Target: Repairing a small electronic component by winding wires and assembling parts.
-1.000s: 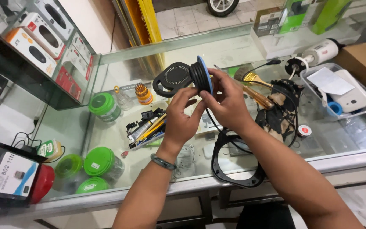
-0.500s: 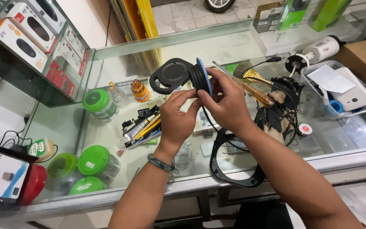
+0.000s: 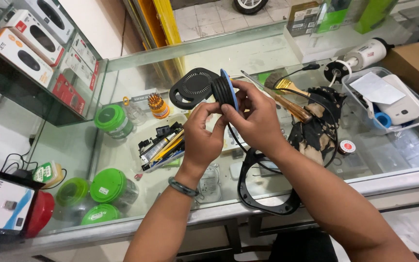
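Both hands hold a round black speaker (image 3: pixel 221 92) with a blue rim above the glass bench (image 3: pixel 267 53). The left hand (image 3: pixel 202 133) grips it from below; the right hand (image 3: pixel 255 119) clasps its rim. A black cover (image 3: pixel 192 88) touches its left side. A black ring (image 3: pixel 267 187) lies below.

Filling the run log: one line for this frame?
left hand: grips black round speaker part | right hand: pinches its blue rim | surface: glass counter | nearby: black ring frame
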